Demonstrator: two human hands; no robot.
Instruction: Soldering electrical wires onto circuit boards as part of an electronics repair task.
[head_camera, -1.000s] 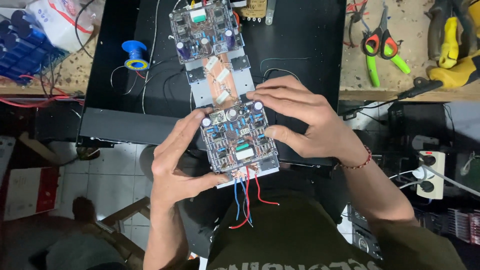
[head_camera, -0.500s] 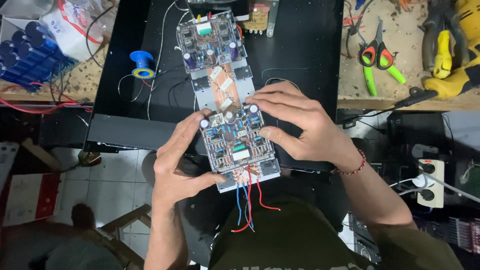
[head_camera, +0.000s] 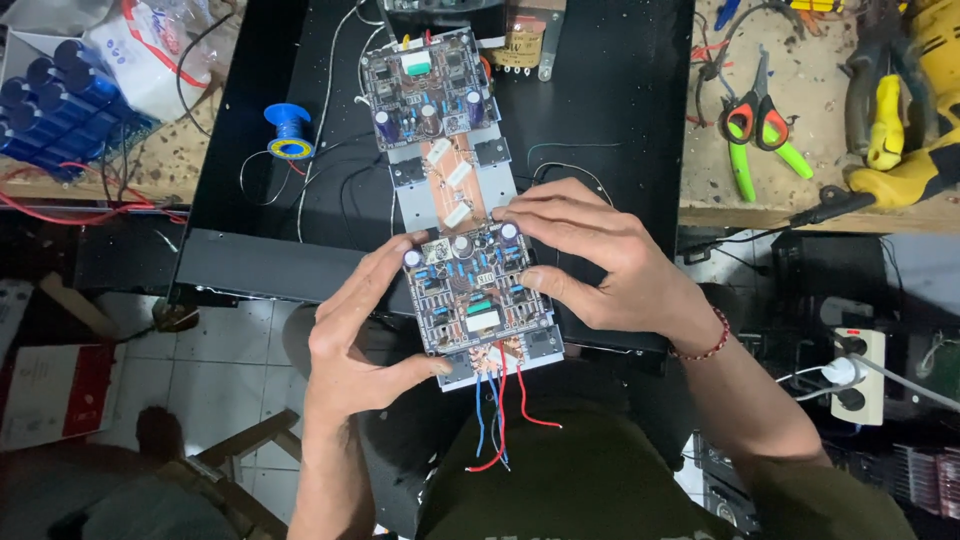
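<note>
Cluttered wooden workbench (head_camera: 800, 100) up top, black metal chassis (head_camera: 620, 110) spread across it. Both hands pinch one circuit board (head_camera: 478, 295) over the chassis's near edge: left hand (head_camera: 355, 335) clamps its left side and bottom corner, right hand (head_camera: 590, 255) curls fingers on its top-right, steadying it level above dangling red and blue wires (head_camera: 500, 410).

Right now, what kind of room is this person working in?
Probably an electronics repair workshop. Both hands, left hand and right hand, hold a circuit board over a black metal case, and a worn wooden bench carries pliers and a blue wire spool.
</note>
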